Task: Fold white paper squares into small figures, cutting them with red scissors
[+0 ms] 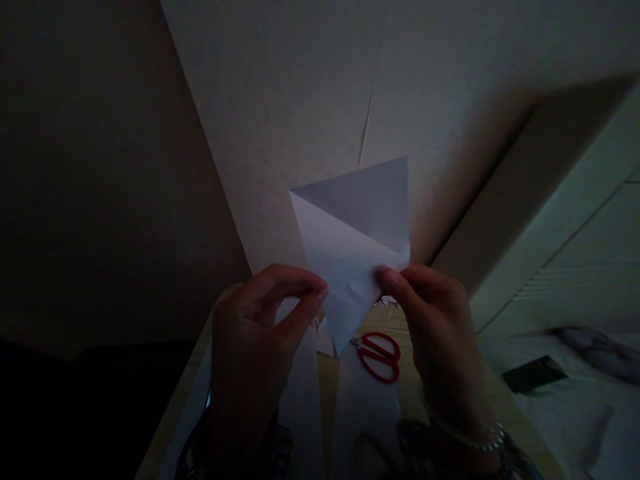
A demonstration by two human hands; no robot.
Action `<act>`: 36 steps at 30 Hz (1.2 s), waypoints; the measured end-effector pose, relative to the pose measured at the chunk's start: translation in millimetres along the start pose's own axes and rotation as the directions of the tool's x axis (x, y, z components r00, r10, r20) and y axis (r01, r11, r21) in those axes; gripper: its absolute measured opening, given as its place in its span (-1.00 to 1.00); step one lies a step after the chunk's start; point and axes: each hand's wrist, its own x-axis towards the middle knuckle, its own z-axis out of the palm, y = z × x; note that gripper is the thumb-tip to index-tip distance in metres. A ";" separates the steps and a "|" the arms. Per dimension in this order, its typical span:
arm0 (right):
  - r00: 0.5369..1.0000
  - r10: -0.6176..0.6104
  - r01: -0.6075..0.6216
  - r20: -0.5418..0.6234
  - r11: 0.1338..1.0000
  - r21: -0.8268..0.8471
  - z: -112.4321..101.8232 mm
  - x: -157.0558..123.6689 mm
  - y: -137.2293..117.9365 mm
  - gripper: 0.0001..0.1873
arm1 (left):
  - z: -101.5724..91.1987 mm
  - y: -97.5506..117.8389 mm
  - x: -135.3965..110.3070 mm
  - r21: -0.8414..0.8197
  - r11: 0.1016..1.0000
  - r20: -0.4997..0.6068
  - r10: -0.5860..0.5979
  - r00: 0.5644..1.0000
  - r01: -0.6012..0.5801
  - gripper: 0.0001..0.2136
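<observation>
Already creased into a triangle, the folded paper (355, 227) hangs above the tabletop (411, 393), pinched at its lower sides by the left hand (260, 317) and right hand (436, 313); red scissors (380, 357) lie untouched at its 5 o'clock.

Dim room, beige wall (300, 87) with a seam, white cabinet (575, 253) at right, wooden tabletop (326, 380).
</observation>
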 end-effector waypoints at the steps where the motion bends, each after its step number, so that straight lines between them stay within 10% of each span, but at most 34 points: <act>1: 1.000 -0.020 0.020 0.000 1.000 -0.019 -1.7 0.4 0.9 -0.76 | -0.1 0.4 0.2 -0.020 1.000 0.013 -0.017 1.000 0.018 -0.86; 7: 0.994 -0.088 0.080 -0.070 0.991 -0.102 -3.5 -1.2 2.8 -0.64 | 1.1 -1.4 -0.1 -0.079 0.994 0.048 -0.067 0.997 0.071 -0.83; 13: 0.989 -0.072 0.078 0.130 0.996 -0.040 -5.2 1.5 -4.4 -0.86 | 1.0 -2.2 -4.2 -0.050 0.997 -0.038 -0.060 0.997 0.058 -0.75; 25: 0.998 -0.049 0.048 -0.037 0.998 -0.041 -13.9 3.4 -6.2 -0.83 | -7.1 1.0 3.3 0.033 0.999 0.100 -0.002 0.995 -0.001 -0.82; 36: 0.997 0.020 -0.016 0.073 0.998 -0.059 -0.9 -2.9 -8.3 -0.82 | -3.8 5.4 -1.8 -0.010 1.000 -0.025 -0.023 0.999 0.023 -0.79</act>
